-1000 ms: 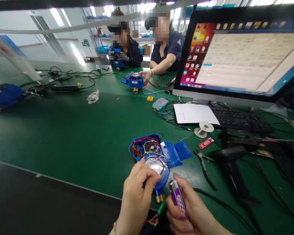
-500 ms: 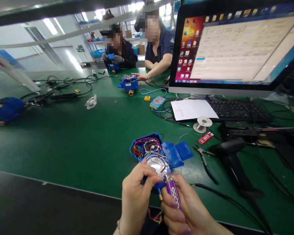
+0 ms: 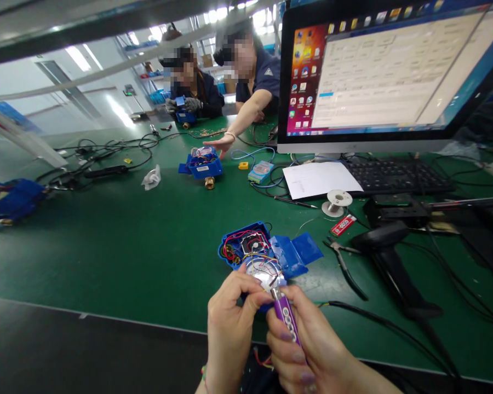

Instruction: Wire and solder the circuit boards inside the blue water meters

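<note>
An opened blue meter housing (image 3: 250, 246) with red, black and yellow wires lies on the green bench in front of me. My left hand (image 3: 230, 314) pinches the round clear-faced part (image 3: 265, 273) and its wires at the housing's near end. My right hand (image 3: 308, 345) grips a purple lighter (image 3: 286, 317), its metal head touching the wires beside my left fingertips. No flame is visible.
Pliers (image 3: 345, 265), a solder spool (image 3: 334, 201), a red tag (image 3: 344, 224), a paper sheet (image 3: 318, 178), keyboard (image 3: 398, 175), monitor (image 3: 390, 76) and black cables (image 3: 394, 328) fill the right. Two co-workers sit at the far side; one's hand reaches toward another blue meter (image 3: 201, 164).
My right hand brought the lighter up from beside the housing to the wires at my left fingertips. The co-worker's blue meter slid nearer and left, and that hand now reaches out.
</note>
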`<state>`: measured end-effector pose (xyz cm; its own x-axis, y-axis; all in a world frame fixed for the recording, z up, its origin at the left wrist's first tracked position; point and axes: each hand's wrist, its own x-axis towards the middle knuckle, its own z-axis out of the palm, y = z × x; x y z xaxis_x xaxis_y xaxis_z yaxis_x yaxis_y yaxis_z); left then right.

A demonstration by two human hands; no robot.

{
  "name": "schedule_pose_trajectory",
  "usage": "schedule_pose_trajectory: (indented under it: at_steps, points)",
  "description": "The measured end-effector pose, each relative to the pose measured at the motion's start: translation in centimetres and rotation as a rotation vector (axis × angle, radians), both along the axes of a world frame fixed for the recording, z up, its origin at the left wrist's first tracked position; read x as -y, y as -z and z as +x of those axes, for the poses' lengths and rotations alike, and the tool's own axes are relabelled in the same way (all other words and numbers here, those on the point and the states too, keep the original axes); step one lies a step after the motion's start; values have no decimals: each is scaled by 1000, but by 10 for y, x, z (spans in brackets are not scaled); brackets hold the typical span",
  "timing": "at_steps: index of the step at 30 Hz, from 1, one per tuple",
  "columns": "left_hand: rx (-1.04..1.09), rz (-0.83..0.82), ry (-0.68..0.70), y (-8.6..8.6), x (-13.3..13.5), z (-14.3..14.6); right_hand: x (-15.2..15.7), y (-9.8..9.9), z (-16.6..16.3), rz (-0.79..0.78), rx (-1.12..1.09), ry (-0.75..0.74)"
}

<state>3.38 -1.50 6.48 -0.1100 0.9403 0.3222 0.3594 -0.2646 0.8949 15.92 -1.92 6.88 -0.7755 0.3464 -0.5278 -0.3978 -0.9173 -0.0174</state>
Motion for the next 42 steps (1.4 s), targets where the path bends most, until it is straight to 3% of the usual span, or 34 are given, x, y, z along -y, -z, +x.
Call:
schedule_pose_trajectory:
  at_steps: [16,28,42]
  points:
    - [-4,-29,1,0,0,0,-1,-3,-2,-20,46,12]
    - [17,-49,8,2,0,0,1,-9,-5,-113,74,173]
    - [43,-40,6,2,-1,-1,0,-16,-8,-175,93,221]
